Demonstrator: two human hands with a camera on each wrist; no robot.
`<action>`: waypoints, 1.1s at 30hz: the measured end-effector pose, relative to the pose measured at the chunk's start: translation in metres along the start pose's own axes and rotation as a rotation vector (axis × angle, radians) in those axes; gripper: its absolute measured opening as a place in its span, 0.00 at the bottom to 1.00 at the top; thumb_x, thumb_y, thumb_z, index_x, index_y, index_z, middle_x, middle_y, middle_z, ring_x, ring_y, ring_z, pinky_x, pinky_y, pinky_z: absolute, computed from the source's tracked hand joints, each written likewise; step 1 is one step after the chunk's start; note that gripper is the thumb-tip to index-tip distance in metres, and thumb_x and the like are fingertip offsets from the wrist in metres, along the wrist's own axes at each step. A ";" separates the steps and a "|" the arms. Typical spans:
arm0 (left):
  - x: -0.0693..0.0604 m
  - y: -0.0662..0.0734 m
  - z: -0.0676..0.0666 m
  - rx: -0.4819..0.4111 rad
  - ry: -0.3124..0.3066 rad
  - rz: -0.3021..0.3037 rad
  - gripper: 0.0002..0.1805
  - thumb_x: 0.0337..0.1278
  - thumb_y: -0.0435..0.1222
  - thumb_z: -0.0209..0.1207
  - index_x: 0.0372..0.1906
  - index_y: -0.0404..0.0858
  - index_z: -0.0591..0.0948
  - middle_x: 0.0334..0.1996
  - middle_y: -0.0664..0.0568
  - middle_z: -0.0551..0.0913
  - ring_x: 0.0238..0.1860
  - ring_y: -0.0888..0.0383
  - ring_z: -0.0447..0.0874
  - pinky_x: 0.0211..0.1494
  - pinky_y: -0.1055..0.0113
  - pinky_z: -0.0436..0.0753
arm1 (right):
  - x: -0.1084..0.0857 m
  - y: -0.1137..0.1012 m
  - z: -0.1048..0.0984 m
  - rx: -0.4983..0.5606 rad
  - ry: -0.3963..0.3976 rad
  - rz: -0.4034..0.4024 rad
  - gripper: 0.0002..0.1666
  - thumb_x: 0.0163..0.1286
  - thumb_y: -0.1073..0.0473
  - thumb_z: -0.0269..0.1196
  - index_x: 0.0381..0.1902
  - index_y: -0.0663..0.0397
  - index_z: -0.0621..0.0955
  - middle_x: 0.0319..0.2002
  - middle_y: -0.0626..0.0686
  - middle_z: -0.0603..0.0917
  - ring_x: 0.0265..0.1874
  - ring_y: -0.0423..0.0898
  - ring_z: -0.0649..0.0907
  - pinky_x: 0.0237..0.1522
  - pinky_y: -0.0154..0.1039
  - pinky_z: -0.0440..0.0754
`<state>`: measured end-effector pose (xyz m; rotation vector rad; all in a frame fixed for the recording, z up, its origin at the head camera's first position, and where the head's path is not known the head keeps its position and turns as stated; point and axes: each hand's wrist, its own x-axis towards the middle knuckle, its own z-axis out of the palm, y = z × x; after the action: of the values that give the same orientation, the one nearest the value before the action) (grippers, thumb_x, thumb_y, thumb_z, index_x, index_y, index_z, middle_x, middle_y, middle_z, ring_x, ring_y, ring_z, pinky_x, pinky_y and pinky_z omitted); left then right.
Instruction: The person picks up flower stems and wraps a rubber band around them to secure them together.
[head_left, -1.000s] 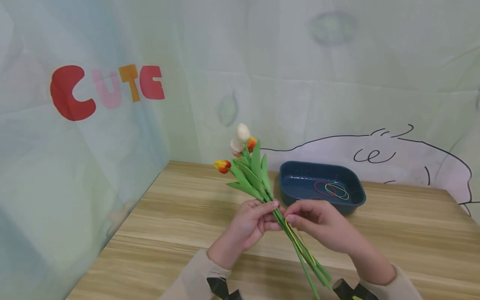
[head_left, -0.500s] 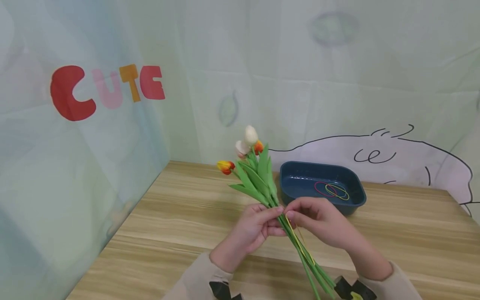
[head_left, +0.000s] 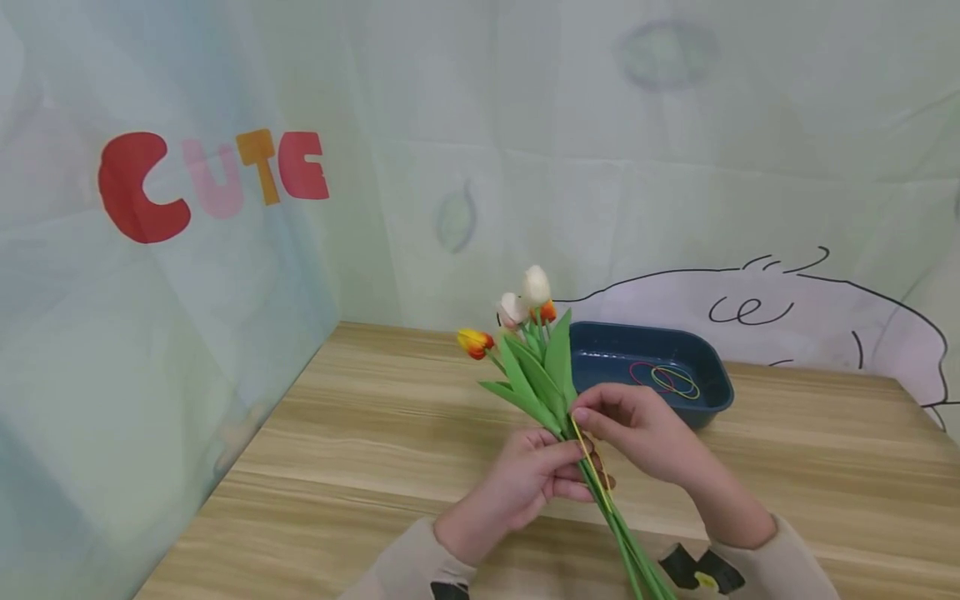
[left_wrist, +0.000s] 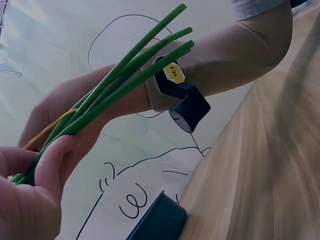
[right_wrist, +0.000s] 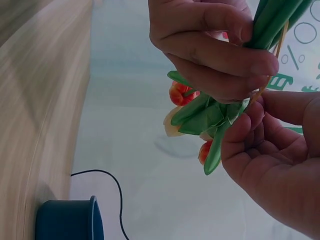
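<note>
2 bare hands at work on a bunch of tulips (head_left: 534, 375), held slantwise above a wood-grain table (head_left: 360, 467), flower heads (head_left: 537, 287) pointing away from the person. The left hand (head_left: 528, 479) grips the green stems below the leaves, between thumb and fingers. The right hand (head_left: 648, 429), just beside the leaves, pinches a yellow rubber band (left_wrist: 50, 127) between thumb and fingertip; the band stretches along the stems past the left hand's fingers. Whether it encircles every stem cannot be told. Head view: 4 flower heads, 2 whitish and 2 orange-red, 1 of these partly hidden. Left wrist view: 3 stem ends. Beyond the right hand, a dark blue tray (head_left: 708, 402) stands on the table, holding overlapping red and yellow-green loops (head_left: 697, 392). Background: a pale backdrop (head_left: 540, 208) with the coloured letters CUTE (head_left: 142, 187)
</note>
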<state>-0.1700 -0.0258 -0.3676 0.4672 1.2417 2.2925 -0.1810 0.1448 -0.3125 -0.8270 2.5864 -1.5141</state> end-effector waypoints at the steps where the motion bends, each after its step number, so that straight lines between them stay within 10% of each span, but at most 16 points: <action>1: 0.000 -0.001 0.001 0.003 0.001 -0.004 0.07 0.65 0.27 0.51 0.43 0.26 0.77 0.27 0.53 0.84 0.31 0.59 0.88 0.36 0.68 0.88 | 0.000 0.000 0.000 -0.002 -0.001 0.002 0.07 0.70 0.63 0.59 0.39 0.62 0.83 0.33 0.51 0.84 0.32 0.38 0.80 0.37 0.32 0.81; 21: -0.001 0.004 -0.001 0.035 -0.108 -0.016 0.06 0.66 0.28 0.52 0.38 0.27 0.76 0.27 0.52 0.85 0.33 0.58 0.88 0.40 0.64 0.87 | -0.002 0.008 -0.016 -0.049 0.139 -0.022 0.07 0.70 0.62 0.59 0.40 0.61 0.82 0.35 0.52 0.84 0.32 0.39 0.81 0.35 0.32 0.83; 33: -0.005 0.048 -0.033 -0.006 -0.209 0.100 0.15 0.66 0.27 0.45 0.34 0.41 0.82 0.30 0.55 0.85 0.34 0.61 0.87 0.37 0.71 0.87 | -0.011 0.021 -0.042 0.242 0.092 -0.469 0.04 0.69 0.72 0.57 0.37 0.62 0.78 0.34 0.48 0.77 0.39 0.39 0.77 0.44 0.26 0.81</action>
<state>-0.1951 -0.0737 -0.3449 0.7618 1.1313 2.2596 -0.1922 0.1914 -0.3104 -1.4302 2.2993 -1.9692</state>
